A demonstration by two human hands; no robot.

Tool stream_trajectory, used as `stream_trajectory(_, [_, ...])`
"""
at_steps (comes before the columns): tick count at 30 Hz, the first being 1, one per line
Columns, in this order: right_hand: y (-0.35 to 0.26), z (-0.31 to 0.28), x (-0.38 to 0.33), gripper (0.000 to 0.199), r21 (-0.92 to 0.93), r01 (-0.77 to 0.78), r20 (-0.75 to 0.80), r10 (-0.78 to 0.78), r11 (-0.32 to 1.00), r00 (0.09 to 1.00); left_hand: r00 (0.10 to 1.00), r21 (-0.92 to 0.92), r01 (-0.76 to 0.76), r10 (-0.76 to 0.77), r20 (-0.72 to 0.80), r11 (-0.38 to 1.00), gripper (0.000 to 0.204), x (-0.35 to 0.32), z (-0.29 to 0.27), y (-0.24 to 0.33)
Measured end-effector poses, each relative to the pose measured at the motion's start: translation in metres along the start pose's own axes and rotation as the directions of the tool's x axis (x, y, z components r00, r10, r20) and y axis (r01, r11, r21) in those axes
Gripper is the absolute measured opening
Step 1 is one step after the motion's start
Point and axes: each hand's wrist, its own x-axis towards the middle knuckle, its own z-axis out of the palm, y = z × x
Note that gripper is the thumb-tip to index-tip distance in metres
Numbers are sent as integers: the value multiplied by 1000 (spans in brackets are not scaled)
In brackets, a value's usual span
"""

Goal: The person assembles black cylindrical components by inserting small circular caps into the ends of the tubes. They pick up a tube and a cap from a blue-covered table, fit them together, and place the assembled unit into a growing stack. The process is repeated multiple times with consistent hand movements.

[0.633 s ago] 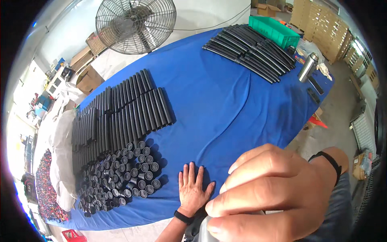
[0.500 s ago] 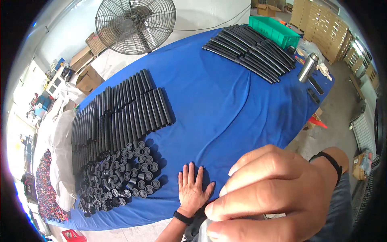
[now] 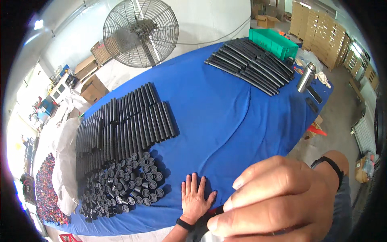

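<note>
Nothing on the table has shifted since the earlier frame; the right hand remains raised close under the camera and the left hand remains flat on the blue table cover.

Right hand: fingers curled tight around a dark object at the lower edge; mostly hidden, kind cannot be told. Left hand: fingers spread, palm down, holding nothing, just beside the cluster of short black tubes standing on end.

Progress, as judged from the layout: several rows of black tubes lying side by side look sorted already. The upright cluster reads as work remaining. A second batch of long black rods lies well apart, near a green crate and a metal flask.
</note>
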Motion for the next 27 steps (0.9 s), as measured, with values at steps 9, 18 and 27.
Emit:
stream_trajectory(9, [2,-33,40,25,-85,234,132,-222,968,966,997,-25,-65,64,-52,998,73,4,4,7])
stream_trajectory(18, [-27,-63,52,21,-50,-189,385,194,981,902,997,33,-71,71,-3,997,69,-4,25,-19])
stream_trajectory(27, [-2,-81,-36,85,-36,-580,443,534,814,721,998,58,-61,59,31,996,76,0,19,-7])
